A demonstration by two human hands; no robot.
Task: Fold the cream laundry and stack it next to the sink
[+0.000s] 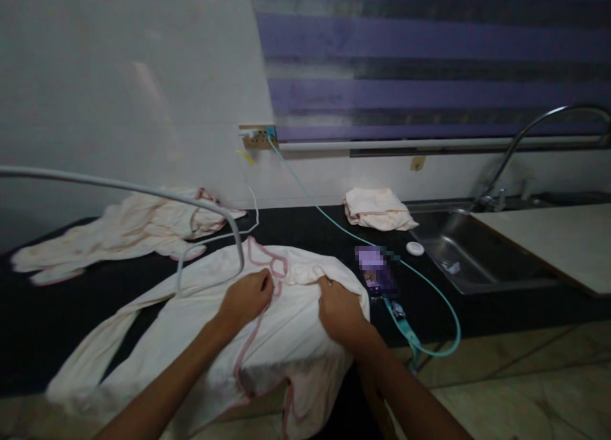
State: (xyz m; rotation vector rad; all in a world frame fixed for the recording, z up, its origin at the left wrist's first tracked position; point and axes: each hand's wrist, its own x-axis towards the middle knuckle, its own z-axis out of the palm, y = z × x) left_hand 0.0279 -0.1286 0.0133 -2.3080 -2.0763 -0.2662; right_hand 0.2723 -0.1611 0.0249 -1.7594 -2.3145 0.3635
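1. Lying spread across the front of the dark desk, the cream garment with pink trim is the thing in hand; its lower part hangs over the desk's front edge, and a long sleeve or leg trails off to the left.
2. Both hands sit at the top of the garment, near the pink-edged neckline. The left hand is clenched on a pinch of cloth just beside the trim; the right hand is closed over a bunched fold at the upper right corner.
3. Judged from how it lies, the garment is laid out but not yet folded: the body is still open and rumpled and the sleeve is still stretched out, so nearly all the folding seems left.
4. A folded cream cloth rests at the back of the desk near the wall, which looks like one piece already finished.
5. A loose heap of similar cream clothes lies at the back left, unfolded, apparently waiting.
6. A grey curved tube crosses the view above the heap.
7. To the right lie a blurred phone on a teal cable, a small white disc, then the steel sink and its tap.
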